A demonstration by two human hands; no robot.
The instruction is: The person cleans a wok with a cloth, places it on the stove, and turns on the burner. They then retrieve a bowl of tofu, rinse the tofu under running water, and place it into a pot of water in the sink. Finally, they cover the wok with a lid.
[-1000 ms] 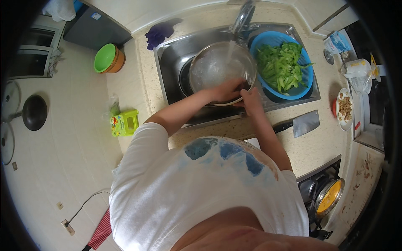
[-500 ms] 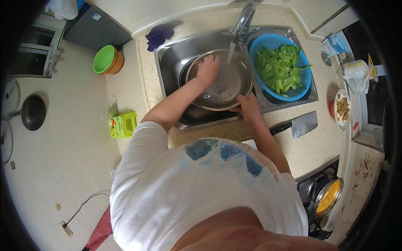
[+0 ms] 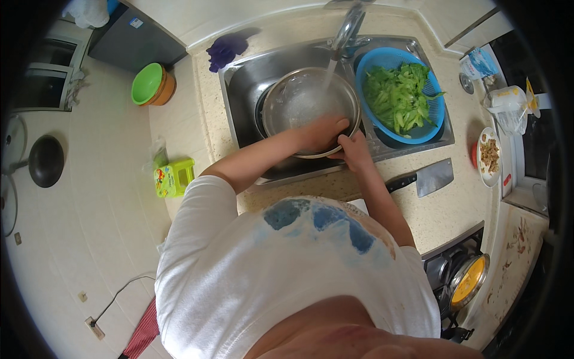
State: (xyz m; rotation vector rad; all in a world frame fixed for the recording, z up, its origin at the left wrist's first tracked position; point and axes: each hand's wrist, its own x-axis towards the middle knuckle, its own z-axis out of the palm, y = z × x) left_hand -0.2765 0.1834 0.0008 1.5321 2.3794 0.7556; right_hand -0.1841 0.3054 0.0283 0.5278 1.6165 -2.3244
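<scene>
A round metal bowl (image 3: pixel 293 102) is in the left basin of the steel sink (image 3: pixel 239 81), under running water from the faucet (image 3: pixel 348 27). My right hand (image 3: pixel 356 151) grips the bowl's rim at its near right side, thumb over the edge. Inside the bowl, my left hand (image 3: pixel 324 133) lies against the near right wall, close to my right thumb. Most of its fingers are hidden below the back of the hand. Beneath the bowl a dark round edge of another vessel shows at the left.
A blue colander (image 3: pixel 439 122) of green leaves sits over the right basin. On the counter lies a cleaver (image 3: pixel 433 178), blade to the right. Farther right are a plate of brown pieces (image 3: pixel 489 157) and a pan with yellow food (image 3: pixel 468 281) on the stove. A purple cloth (image 3: pixel 226 50) lies behind the sink.
My left hand has moved from the bowl's far left inner side to its near right wall. The right hand keeps its hold on the rim, and water still runs.
</scene>
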